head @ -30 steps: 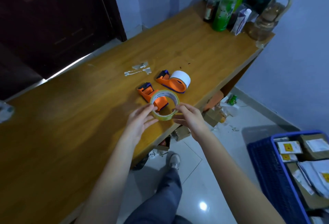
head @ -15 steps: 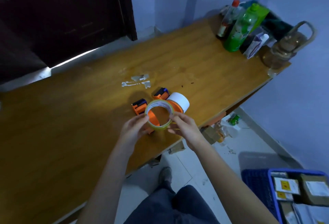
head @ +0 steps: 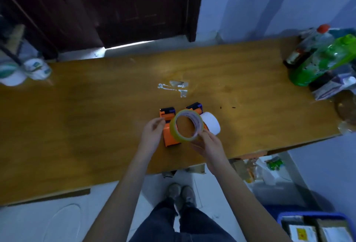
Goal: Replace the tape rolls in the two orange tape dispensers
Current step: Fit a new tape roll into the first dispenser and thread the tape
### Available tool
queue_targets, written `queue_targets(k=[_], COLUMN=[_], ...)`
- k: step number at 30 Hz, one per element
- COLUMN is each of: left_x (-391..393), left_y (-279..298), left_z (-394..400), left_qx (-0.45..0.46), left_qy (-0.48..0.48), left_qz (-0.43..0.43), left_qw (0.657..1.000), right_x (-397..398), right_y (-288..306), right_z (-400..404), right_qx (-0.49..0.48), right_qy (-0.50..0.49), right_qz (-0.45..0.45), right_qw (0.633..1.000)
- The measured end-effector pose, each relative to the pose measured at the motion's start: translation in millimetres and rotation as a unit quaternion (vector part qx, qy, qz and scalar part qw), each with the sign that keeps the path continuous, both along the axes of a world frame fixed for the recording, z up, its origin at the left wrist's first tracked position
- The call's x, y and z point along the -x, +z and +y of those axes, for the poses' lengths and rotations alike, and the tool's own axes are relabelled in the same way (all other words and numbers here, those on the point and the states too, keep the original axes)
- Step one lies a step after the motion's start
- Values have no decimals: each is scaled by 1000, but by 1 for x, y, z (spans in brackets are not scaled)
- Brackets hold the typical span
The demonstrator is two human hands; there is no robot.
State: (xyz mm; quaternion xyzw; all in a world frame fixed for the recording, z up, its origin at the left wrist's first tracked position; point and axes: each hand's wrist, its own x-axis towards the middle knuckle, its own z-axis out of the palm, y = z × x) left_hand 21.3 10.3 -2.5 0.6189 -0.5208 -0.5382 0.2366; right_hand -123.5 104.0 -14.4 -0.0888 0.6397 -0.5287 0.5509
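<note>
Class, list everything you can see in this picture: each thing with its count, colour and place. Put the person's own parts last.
table: 1, brown wood, across the middle
dispensers: 2, orange with dark ends, side by side at table centre
tape roll: 1, yellowish clear, held up over the left dispenser
white roll: 1, white, on the right dispenser
tape scraps: a few, pale, stuck to the table behind the dispensers
bottles: 2, one green, one clear with a red cap, far right end
door: 1, dark brown, behind the table
crate: 1, blue, floor at bottom right, holding parcels
shoes: 2, grey, on the floor
left hand: 1, beside the roll's left edge; grip unclear
right hand: 1, holding the roll's lower right rim
</note>
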Motion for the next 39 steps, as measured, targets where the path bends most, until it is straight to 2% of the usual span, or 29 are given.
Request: queue_targets(k=[2,4,5,10,17,22,27,31,39], left_x=[8,18,24,32,23,-5,-35,-43,-52], left_y=[-6,-7,-8,-22,-22,-21,-37,-43,-48], left_z=[1,4,5,0,-4,-14,-12,-6,-4], left_qx=[94,118,113,82,3,-123,-223,-263,-299], left_qy=[-67,-127,-142,-142,-122,-26,60,105,114], left_qz=[-189,-347,-387,-398,-288,-70,89,153,226], left_qw=[975,922,904,903,950,990,969,947,920], right_x=[4,9,10,15,11,-1,-18,-33,-45], right_y=[0,-1,-2,-5,-3,-1,0,-3,-8], right_z=[2,4,5,8,0,-10,-22,-28,-31], right_qx=[11,15,14,6,13,18,-2,-18,-13], right_qy=[-3,-2,-1,10,3,30,77,125,163], right_qz=[-16,-27,-26,-12,-39,-38,-24,7,91], right_qw=[1000,1000,1000,1000,999,999,997,992,982])
